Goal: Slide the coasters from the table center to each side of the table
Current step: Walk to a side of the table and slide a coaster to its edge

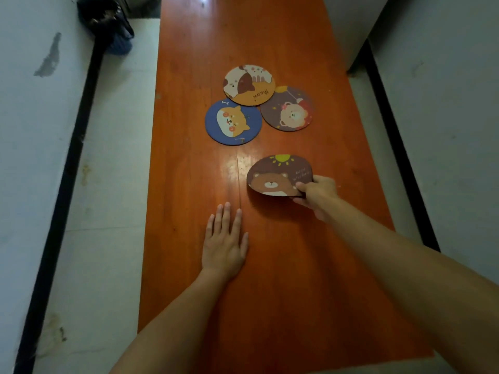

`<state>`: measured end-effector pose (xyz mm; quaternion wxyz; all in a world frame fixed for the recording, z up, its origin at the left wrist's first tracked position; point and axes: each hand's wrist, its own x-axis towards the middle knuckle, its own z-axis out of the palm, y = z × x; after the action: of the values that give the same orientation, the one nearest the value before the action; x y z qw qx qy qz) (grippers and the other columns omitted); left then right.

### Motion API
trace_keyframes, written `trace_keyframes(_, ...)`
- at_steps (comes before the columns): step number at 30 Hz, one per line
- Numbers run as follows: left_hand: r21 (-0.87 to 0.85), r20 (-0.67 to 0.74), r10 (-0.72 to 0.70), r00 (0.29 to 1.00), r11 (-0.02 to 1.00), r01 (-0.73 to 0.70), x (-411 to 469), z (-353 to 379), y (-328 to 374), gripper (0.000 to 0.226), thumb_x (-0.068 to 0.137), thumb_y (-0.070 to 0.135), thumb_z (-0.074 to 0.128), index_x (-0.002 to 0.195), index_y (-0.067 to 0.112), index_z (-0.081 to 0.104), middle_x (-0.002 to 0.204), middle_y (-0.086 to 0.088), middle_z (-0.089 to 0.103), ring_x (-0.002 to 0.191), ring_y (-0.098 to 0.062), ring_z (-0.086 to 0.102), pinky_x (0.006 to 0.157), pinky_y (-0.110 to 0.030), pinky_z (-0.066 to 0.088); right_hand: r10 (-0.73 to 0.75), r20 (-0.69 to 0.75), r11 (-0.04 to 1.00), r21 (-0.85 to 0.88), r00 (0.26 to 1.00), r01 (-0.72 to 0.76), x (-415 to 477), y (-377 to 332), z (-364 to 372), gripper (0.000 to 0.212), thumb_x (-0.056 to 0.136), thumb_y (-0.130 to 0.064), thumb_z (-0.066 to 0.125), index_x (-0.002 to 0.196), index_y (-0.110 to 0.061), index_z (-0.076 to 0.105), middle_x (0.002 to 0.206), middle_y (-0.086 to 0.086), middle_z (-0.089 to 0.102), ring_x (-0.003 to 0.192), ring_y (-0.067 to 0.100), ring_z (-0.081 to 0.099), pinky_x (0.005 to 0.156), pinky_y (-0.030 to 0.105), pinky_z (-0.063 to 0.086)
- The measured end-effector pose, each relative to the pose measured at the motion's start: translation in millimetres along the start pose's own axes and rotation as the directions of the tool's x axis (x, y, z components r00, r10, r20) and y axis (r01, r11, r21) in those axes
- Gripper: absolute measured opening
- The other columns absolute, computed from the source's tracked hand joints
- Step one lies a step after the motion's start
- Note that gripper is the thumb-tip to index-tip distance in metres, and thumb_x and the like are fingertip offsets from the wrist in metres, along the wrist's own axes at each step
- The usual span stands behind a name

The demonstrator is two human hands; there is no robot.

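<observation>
Three round coasters cluster at the middle of the orange wooden table (283,265): an orange cat coaster (248,85) at the far side, a blue dog coaster (233,122) to the left, and a purple bear coaster (287,108) to the right. The orange one overlaps the other two slightly. Nearer to me, my right hand (317,194) pinches the right edge of a brown bear coaster (278,175), which is tilted with its near edge lifted. My left hand (225,242) lies flat on the table, palm down, fingers apart, holding nothing.
The table is long and narrow, running away from me. White floor (113,157) lies on both sides, with black strips along the walls. A dark bag (108,25) sits on the floor at the far left.
</observation>
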<state>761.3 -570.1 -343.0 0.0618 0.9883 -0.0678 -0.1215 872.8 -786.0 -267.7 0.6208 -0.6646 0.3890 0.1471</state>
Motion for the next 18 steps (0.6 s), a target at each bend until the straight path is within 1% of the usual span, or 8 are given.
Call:
trace_keyframes(2, 0.019, 0.004, -0.016, 1.0, 1.0, 0.016, -2.7, -3.7, 3.3, 0.062, 0.097, 0.05, 0.013, 0.151, 0.02, 0.009, 0.161, -0.013, 0.005, 0.147, -0.027, -0.002, 0.119, -0.044, 0.003, -0.007, 0.033, 1.0, -0.011, 0.999, 0.007, -26.2, 22.6, -18.4, 0.012, 0.093, 0.0, 0.057, 0.098, -0.008, 0.064, 0.084, 0.004, 0.064, 0.069, 0.016, 0.064, 0.042, 0.02, 0.052)
trace_keyframes(5, -0.013, -0.012, -0.092, 0.996, 0.996, 0.092, -30.5, -6.0, 13.3, 0.056, 0.099, 0.045, 0.023, 0.148, 0.018, 0.023, 0.158, -0.015, 0.017, 0.147, -0.031, 0.008, 0.118, -0.047, 0.009, -0.009, 0.072, 0.998, -0.066, 0.997, 0.014, -65.0, 61.7, -46.5, 0.011, 0.094, -0.004, 0.057, 0.098, -0.01, 0.064, 0.085, 0.003, 0.065, 0.069, 0.015, 0.065, 0.043, 0.021, 0.052)
trace_keyframes(10, -0.211, -0.104, -0.205, 0.973, 0.961, 0.18, -117.7, 8.8, 35.5, 0.048, 0.099, 0.041, 0.033, 0.14, 0.016, 0.041, 0.153, -0.015, 0.032, 0.143, -0.031, 0.021, 0.115, -0.046, 0.018, -0.003, 0.127, 0.994, -0.111, 0.992, 0.018, -122.6, 141.2, -81.4, 0.008, 0.094, -0.007, 0.057, 0.098, -0.013, 0.062, 0.088, 0.003, 0.066, 0.072, 0.018, 0.066, 0.042, 0.022, 0.052)
trace_keyframes(13, -0.257, -0.077, -0.21, 0.975, 0.949, 0.184, -160.6, 23.2, 48.7, 0.053, 0.098, 0.046, 0.03, 0.141, 0.016, 0.039, 0.153, -0.016, 0.03, 0.144, -0.031, 0.02, 0.116, -0.047, 0.019, 0.026, 0.127, 0.986, -0.168, 0.992, -0.004, -146.3, 186.9, -91.3, 0.011, 0.095, -0.009, 0.058, 0.105, -0.01, 0.061, 0.094, 0.006, 0.065, 0.074, 0.022, 0.066, 0.044, 0.024, 0.053)
trace_keyframes(15, -0.193, -0.063, -0.162, 0.985, 0.97, 0.148, -179.9, 31.3, 52.0, 0.06, 0.096, 0.053, 0.023, 0.145, 0.019, 0.033, 0.155, -0.016, 0.027, 0.145, -0.031, 0.016, 0.116, -0.047, 0.016, 0.035, 0.125, 0.976, -0.218, 0.992, -0.007, -157.5, 210.9, -94.8, 0.012, 0.094, -0.01, 0.059, 0.106, -0.009, 0.061, 0.096, 0.008, 0.066, 0.073, 0.023, 0.066, 0.047, 0.029, 0.056)
trace_keyframes(16, -0.142, -0.057, -0.128, 0.99, 0.983, 0.119, -185.8, 35.0, 52.2, 0.063, 0.095, 0.056, 0.019, 0.147, 0.021, 0.029, 0.156, -0.016, 0.024, 0.146, -0.031, 0.013, 0.117, -0.048, 0.014, 0.012, 0.13, 0.964, -0.266, 0.991, 0.023, -160.7, 219.8, -96.6, 0.01, 0.094, -0.012, 0.059, 0.104, -0.01, 0.061, 0.098, 0.009, 0.067, 0.074, 0.025, 0.067, 0.052, 0.035, 0.059)
trace_keyframes(17, -0.097, -0.052, -0.096, 0.994, 0.991, 0.091, -189.4, 38.4, 51.7, 0.064, 0.095, 0.057, 0.016, 0.148, 0.022, 0.025, 0.157, -0.016, 0.021, 0.146, -0.032, 0.011, 0.117, -0.048, 0.012, -0.049, 0.14, 0.926, -0.365, 0.989, 0.097, -161.8, 224.9, -99.5, 0.009, 0.094, -0.017, 0.06, 0.101, -0.011, 0.062, 0.098, 0.01, 0.067, 0.076, 0.028, 0.067, 0.059, 0.042, 0.06)
trace_keyframes(18, -0.065, -0.048, -0.073, 0.996, 0.995, 0.07, -191.5, 41.3, 50.3, 0.065, 0.094, 0.058, 0.016, 0.149, 0.024, 0.022, 0.158, -0.017, 0.019, 0.146, -0.032, 0.009, 0.117, -0.049, 0.012, -0.135, 0.155, 0.851, -0.488, 0.979, 0.195, -161.1, 226.4, -103.2, 0.012, 0.093, -0.023, 0.061, 0.097, -0.012, 0.063, 0.096, 0.009, 0.068, 0.079, 0.029, 0.066, 0.065, 0.046, 0.058)
